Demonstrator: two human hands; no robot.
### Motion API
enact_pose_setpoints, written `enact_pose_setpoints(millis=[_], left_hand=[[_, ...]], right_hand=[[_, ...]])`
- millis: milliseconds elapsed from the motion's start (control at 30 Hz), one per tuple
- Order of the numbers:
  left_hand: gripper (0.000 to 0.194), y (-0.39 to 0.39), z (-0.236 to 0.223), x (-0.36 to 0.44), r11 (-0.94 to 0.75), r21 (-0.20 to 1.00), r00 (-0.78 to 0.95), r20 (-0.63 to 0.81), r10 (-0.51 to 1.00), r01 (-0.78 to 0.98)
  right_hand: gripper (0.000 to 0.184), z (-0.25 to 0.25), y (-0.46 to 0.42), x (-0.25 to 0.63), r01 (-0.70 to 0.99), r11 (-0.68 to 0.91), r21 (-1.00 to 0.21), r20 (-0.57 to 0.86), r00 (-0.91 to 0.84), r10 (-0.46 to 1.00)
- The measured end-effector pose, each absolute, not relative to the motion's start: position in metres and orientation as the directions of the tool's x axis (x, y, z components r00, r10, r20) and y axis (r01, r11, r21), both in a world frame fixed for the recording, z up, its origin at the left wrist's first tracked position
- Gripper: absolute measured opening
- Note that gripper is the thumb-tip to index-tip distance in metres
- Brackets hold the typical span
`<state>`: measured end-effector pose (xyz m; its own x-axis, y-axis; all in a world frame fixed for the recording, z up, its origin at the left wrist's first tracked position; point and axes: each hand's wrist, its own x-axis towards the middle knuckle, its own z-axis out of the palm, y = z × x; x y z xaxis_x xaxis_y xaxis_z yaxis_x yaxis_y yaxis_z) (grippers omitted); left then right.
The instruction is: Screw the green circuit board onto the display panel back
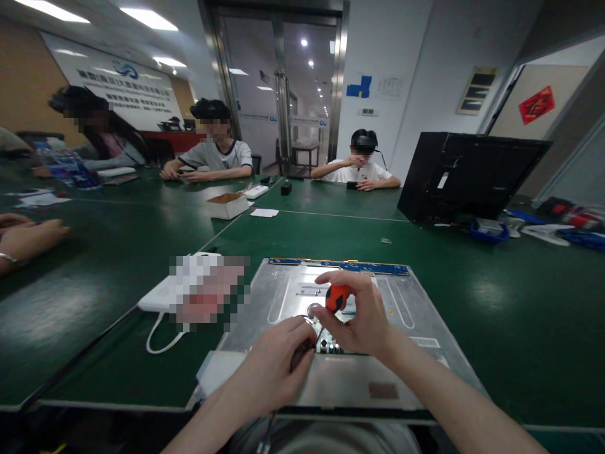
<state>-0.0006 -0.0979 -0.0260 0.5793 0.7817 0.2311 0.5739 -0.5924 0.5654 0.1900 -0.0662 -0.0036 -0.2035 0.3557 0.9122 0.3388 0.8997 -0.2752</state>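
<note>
A flat silver display panel [340, 384] lies on the green table in front of me, with a narrow blue circuit strip [378, 267] along its far edge. My right hand [371, 321] grips the orange and black handle of a screwdriver [336, 297] over the panel's middle. The handle is tilted, and its tip points down toward a small green circuit board [329, 345]. My left hand [278, 356] rests beside that board with its fingers curled in. Something dark shows under those fingers, too hidden to name.
At the left lies a white power bank [158, 293] with a white cable, partly blurred out. A small open box [227, 205] stands farther back. A black monitor [467, 176] and a blue tray [489, 233] are at the right. Several people sit around the table.
</note>
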Motion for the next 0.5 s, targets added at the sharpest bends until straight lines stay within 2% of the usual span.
enact_pose_setpoints(millis=[133, 500], left_hand=[[0.015, -0.098, -0.026, -0.001, -0.58, 0.573, 0.581, 0.21, 0.787, 0.579], [0.012, -0.097, -0.028, 0.0, -0.605, 0.569, 0.581, 0.254, 0.773, 0.557]], right_hand=[[0.045, -0.006, -0.066, 0.187, 0.278, 0.905, -0.321, 0.915, -0.156, 0.373], [0.037, 0.004, -0.067, 0.192, 0.359, 0.908, -0.215, 0.913, -0.257, 0.318]])
